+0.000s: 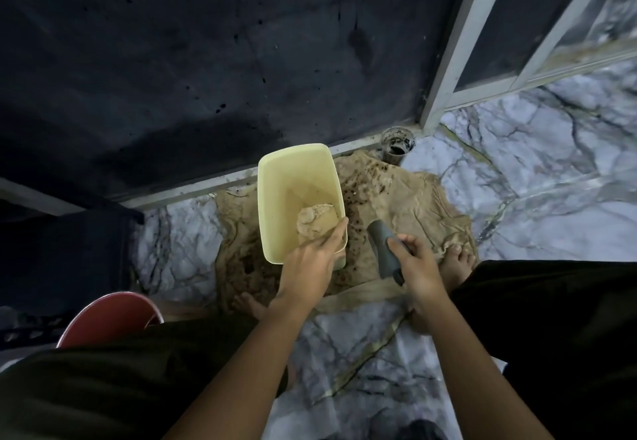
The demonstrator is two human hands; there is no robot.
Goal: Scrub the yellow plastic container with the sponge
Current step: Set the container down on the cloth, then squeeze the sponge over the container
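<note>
The yellow plastic container [296, 177] stands open side up on a brown cloth on the floor. A brownish, dirty lump [315, 220] lies inside it at the near end; I cannot tell whether it is the sponge or a rag. My left hand [310, 263] grips the container's near right rim, fingers over the edge beside the lump. My right hand [418, 267] is to the right of the container, closed around a dark grey cylindrical tool [381, 248] that points toward the container.
The stained brown cloth [406, 205] is spread over the marble floor [517, 181]. A dirty drain cup [396, 144] sits by the wall corner. A red bucket [110, 315] stands at the near left. My bare feet [455, 263] rest on the cloth's edge. A dark wall rises behind.
</note>
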